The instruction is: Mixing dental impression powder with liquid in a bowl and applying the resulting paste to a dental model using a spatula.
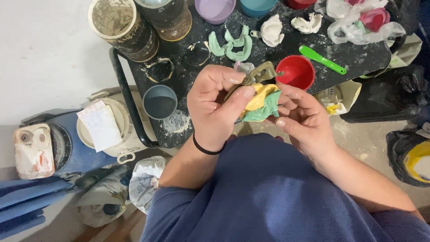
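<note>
tray (358, 58): black, plaster-spattered; the landmark for all below.
buckets (125, 27): two crusted ones at the tray's far left corner.
machine (58, 143): blue and cream, left of the tray, down on the floor.
bags (358, 22): clear, with pink and white lumps inside, at the tray's far right.
bowls: red bowl (295, 71) near the tray's front edge, grey bowl (160, 101) at its front left, purple and teal ones at its back edge.
left hand (215, 107): in front of the tray's near edge, fingers curled tight, thumb pressed on the cast.
right hand (300, 116): just beside the left, fingers cupped under the cast, holding it from below.
cast (262, 105): yellow with a green impression stuck to it, gripped between both hands in front of the tray; metal impression tray (260, 71) juts out on top.
loose impressions (233, 45): green, empty, lying mid-tray.
white casts (286, 27): two, behind those.
spatula (322, 59): green, right of the red bowl.
progress: judging by the empty impressions and bare white casts, some are already separated; this one looks only partly freed, green still clinging.
</note>
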